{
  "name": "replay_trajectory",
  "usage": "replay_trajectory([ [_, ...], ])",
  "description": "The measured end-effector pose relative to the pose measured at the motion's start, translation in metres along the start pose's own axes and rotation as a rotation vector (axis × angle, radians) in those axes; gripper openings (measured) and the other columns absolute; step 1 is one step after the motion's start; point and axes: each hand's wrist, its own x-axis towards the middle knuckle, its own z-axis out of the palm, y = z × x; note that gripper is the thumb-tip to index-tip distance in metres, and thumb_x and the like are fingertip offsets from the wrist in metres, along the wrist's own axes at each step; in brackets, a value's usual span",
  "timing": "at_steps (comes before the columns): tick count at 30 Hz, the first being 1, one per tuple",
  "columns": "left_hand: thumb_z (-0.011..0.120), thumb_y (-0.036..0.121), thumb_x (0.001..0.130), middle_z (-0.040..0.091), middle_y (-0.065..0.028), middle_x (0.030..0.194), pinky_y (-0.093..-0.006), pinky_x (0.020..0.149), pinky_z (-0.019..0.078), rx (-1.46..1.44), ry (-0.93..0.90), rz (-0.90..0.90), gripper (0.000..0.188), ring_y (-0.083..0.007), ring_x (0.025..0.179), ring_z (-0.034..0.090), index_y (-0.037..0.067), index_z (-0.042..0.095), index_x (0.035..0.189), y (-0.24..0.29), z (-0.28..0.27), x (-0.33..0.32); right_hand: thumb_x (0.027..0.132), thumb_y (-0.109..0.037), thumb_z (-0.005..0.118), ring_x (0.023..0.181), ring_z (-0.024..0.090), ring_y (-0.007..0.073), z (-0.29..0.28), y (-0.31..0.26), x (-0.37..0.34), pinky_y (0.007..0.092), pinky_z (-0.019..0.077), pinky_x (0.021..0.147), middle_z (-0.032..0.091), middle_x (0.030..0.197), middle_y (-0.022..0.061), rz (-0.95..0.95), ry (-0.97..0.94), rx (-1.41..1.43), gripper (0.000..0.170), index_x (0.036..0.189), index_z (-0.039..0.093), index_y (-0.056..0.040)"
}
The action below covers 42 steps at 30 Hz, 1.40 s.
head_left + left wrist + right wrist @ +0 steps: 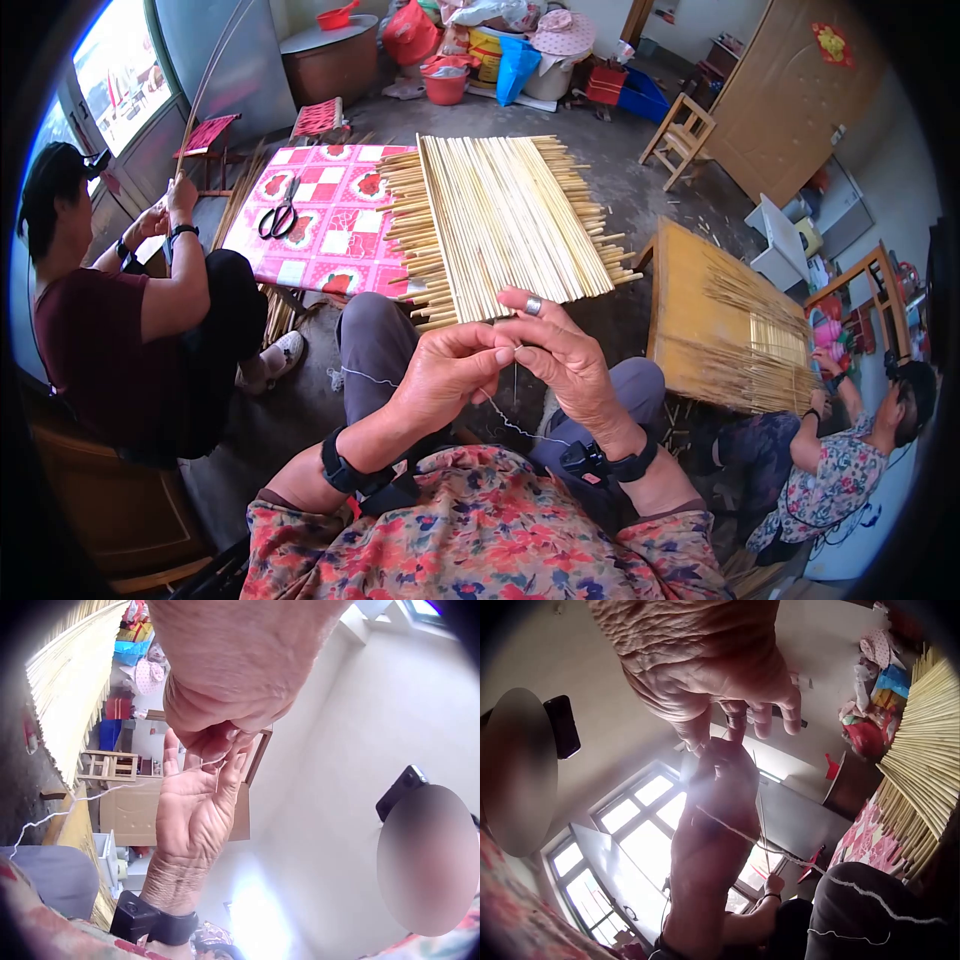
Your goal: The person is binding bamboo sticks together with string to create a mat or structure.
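Observation:
Above my lap, my left hand (455, 365) and right hand (565, 365) meet, their fingertips close together. A thin needle (515, 385) points downward from the right thumb and index finger, which pinch it. The left thumb and fingers pinch a white thread (97, 796), whose loose length trails across my lap. A wide metal ring (533, 305) is on a right finger. Just beyond the hands lies a mat of pale stalks (510, 215) laid side by side, the stalk ends jutting out at both sides.
The mat rests on a table with a pink patterned cloth (300, 265), where black-handled scissors (280, 218) lie. One person (110, 300) sits at left holding long stalks. Another person (850, 450) works at a wooden board (690, 320) at right. A small wooden chair (682, 138) stands behind.

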Motion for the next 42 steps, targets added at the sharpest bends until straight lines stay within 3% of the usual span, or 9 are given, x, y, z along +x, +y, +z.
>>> replay_trajectory([
  [7,0.058,0.011,0.081,0.053,0.0004,0.065,-0.0162,0.041,0.0333,0.007,0.022,-0.017,0.013,-0.0046,0.049,0.046,0.001,0.059,0.089,0.0,0.001,-0.001,0.074,-0.007,0.063,0.1,0.052,0.0209,0.006,0.005,0.001,0.0287,0.0416,0.083,0.059,0.094,0.0091,-0.038,0.145,-0.003,0.007,0.079,0.06,-0.0026],
  [14,0.058,0.007,0.081,0.05,-0.0008,0.062,-0.0186,0.037,0.0291,0.031,0.075,0.03,0.008,-0.0065,0.044,0.039,0.0,0.058,0.085,-0.003,0.008,0.001,0.074,-0.008,0.064,0.09,0.055,0.0199,0.011,0.01,0.002,0.0296,0.0438,0.078,0.057,0.084,0.0073,-0.111,0.248,-0.007,0.009,0.076,0.058,-0.0027],
  [20,0.058,0.011,0.081,0.058,-0.0024,0.076,-0.0159,0.04,0.0341,0.083,0.03,0.073,0.012,-0.0037,0.049,0.045,0.0,0.06,0.087,-0.003,0.005,0.002,0.075,-0.007,0.064,0.083,0.055,0.0168,0.008,0.01,0.006,0.0274,0.0435,0.075,0.054,0.08,0.0059,-0.086,0.247,0.034,0.012,0.073,0.054,-0.0014],
  [22,0.058,0.011,0.081,0.06,-0.0041,0.08,-0.0154,0.041,0.0349,0.181,0.02,0.084,0.011,-0.0031,0.05,0.046,0.0,0.06,0.085,-0.003,0.003,0.003,0.077,-0.007,0.062,0.081,0.054,0.0136,0.007,0.001,0.009,0.025,0.043,0.073,0.054,0.08,0.0054,0.048,0.342,0.363,0.012,0.073,0.052,-0.0014],
  [24,0.058,0.011,0.081,0.06,-0.0046,0.082,-0.0153,0.041,0.035,0.191,0.042,0.091,0.011,-0.0029,0.05,0.045,0.0,0.06,0.085,-0.002,-0.001,0.004,0.083,-0.013,0.056,0.07,0.054,0.0106,-0.004,0.007,0.013,0.0216,0.043,0.067,0.055,0.073,0.005,0.022,0.39,0.34,0.013,0.077,0.052,-0.0025],
  [26,0.058,0.01,0.081,0.061,-0.0052,0.083,-0.0151,0.041,0.035,0.197,0.071,0.096,0.011,-0.0026,0.05,0.045,0.0,0.06,0.085,-0.001,-0.006,0.003,0.085,-0.015,0.054,0.066,0.053,0.0105,-0.009,0.005,0.015,0.0221,0.0442,0.062,0.055,0.071,0.0052,0.117,0.459,0.538,0.015,0.076,0.052,-0.0026],
  [33,0.057,0.009,0.081,0.061,-0.0057,0.082,-0.0169,0.041,0.0342,0.038,0.141,0.16,0.01,-0.0038,0.049,0.044,0.001,0.06,0.086,0.008,-0.013,0.006,0.083,-0.015,0.056,0.061,0.055,0.009,0.003,0.016,-0.001,0.0209,0.0455,0.058,0.057,0.07,0.0034,0.454,0.236,0.393,0.015,0.083,0.056,-0.0004],
  [36,0.056,0.005,0.08,0.059,-0.0085,0.084,-0.0164,0.039,0.03,-0.026,0.182,0.112,0.007,-0.0021,0.042,0.034,-0.001,0.057,0.083,0.011,-0.011,0.007,0.083,-0.014,0.057,0.062,0.055,0.0089,0.009,0.012,0.002,0.0207,0.0456,0.058,0.058,0.069,0.0034,0.474,0.193,0.391,0.015,0.086,0.057,0.0002],
  [42,0.055,0.005,0.081,0.058,-0.0071,0.086,-0.0163,0.039,0.0301,-0.06,0.152,0.174,0.005,-0.0023,0.045,0.037,0.001,0.058,0.083,0.011,-0.012,0.003,0.081,-0.011,0.058,0.064,0.056,0.0096,0.018,0.007,0.005,0.0209,0.0457,0.06,0.058,0.071,0.0045,0.468,0.153,0.454,0.015,0.09,0.056,0.0013],
])
